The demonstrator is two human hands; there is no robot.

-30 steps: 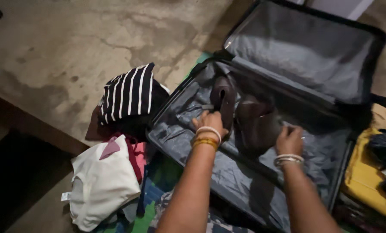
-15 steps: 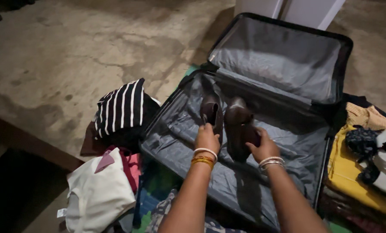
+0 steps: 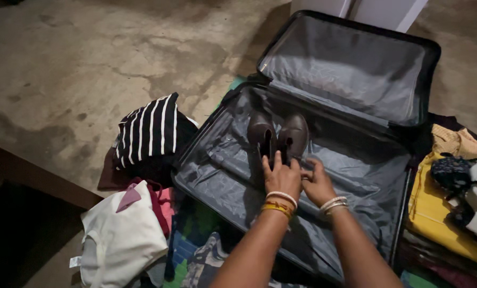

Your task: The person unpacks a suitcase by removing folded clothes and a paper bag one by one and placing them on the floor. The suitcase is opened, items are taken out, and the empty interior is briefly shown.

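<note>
- Brown shoes [image 3: 277,136] lie side by side in the grey suitcase [image 3: 350,176], toes pointing away from the person.
- Left hand [image 3: 283,177] and right hand [image 3: 317,184] both clasp the heels, left slightly further forward.
- Striped cloth [image 3: 150,128] sits left.

Dark brown shoes [image 3: 277,136], grey-lined suitcase [image 3: 350,176]

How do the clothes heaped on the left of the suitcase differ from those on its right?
The left pile is topped by a black-and-white striped garment, with a white one in front; the right pile is mostly yellow, with dark bits on top. The left pile looks bunched and rounded, the right pile flatter. Both sit on the floor beside the open suitcase.
</note>
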